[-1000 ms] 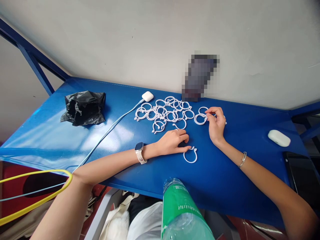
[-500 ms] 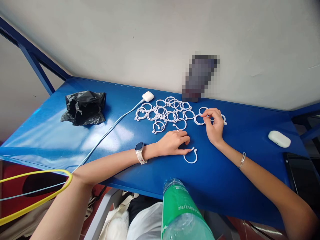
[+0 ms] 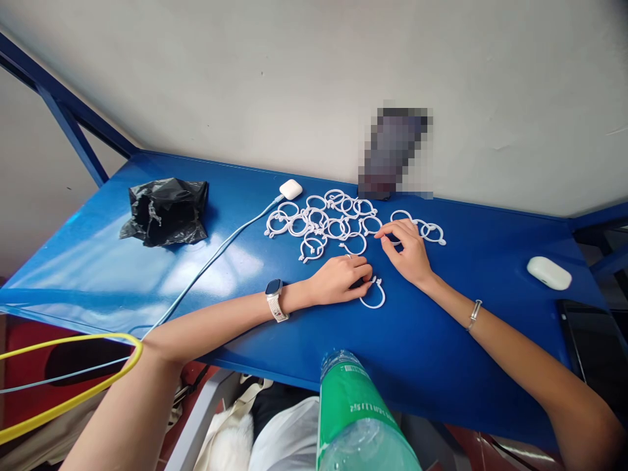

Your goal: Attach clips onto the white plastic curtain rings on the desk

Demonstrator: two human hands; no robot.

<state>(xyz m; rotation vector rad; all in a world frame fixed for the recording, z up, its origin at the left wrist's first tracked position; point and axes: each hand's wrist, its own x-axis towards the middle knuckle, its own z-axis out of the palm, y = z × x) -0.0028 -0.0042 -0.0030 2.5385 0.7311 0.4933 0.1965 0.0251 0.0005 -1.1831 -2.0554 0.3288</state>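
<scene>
My left hand point(image 3: 339, 281) rests on the blue table point(image 3: 226, 327) with thumb and fingers closed on a white curtain ring point(image 3: 384, 297). This ring has small knobs at its opening and lies to the right of the fingertips. My right hand point(image 3: 408, 252) is open, thumb and forefinger apart, with nothing seen between them. It hovers beside a small group of white rings point(image 3: 433, 233), hiding part of them. Left of it, several more white rings point(image 3: 336, 226) lie overlapping in a loose pile beyond my left hand.
A crumpled black plastic bag point(image 3: 167, 212) stands at the left. A white charger case point(image 3: 290, 190) trails a blue cable point(image 3: 216, 255). On the right are another white case point(image 3: 549, 273) and a dark phone-like device point(image 3: 593, 347). A green-labelled bottle point(image 3: 356, 399) stands close in front of me.
My right hand has moved left and slightly down from the right-hand rings, its fingers now apart. The ring at my left hand has shifted slightly up.
</scene>
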